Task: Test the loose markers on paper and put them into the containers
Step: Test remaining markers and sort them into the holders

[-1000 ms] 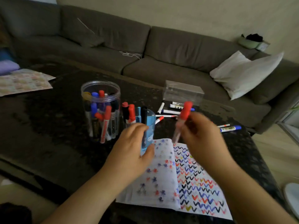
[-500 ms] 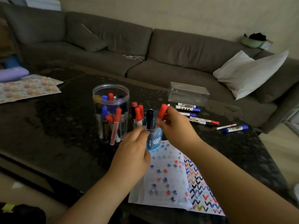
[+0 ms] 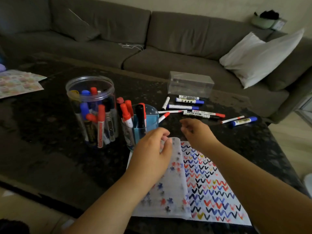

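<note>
Left hand [image 3: 152,149] is resting on the white paper sheet covered in coloured stars and V marks [image 3: 202,186], fingers curling over and pinching the lifted top edge of its left flap. Right hand [image 3: 195,132] is hovering just past the paper's top edge, fingers loosely curled, holding nothing. Small blue plastic cup [image 3: 146,122] is standing just beyond the left hand, touching or nearly touching its knuckles, holding red and black capped markers upright. Tall clear round plastic jar [image 3: 92,108] is sitting just left of the cup, packed with red, blue and black markers. Loose white-barrelled markers with red, blue and black caps [image 3: 190,108] are lying scattered on the dark speckled tabletop [image 3: 50,149] just beyond the right hand, between it and the clear rectangular plastic box [image 3: 190,84]. One blue-capped marker [image 3: 244,121] is lying farther right, near the table's right edge. Bare tabletop is showing left of the jar and right of the paper. Grey sofa [image 3: 168,39] is running along the far table edge.
</note>
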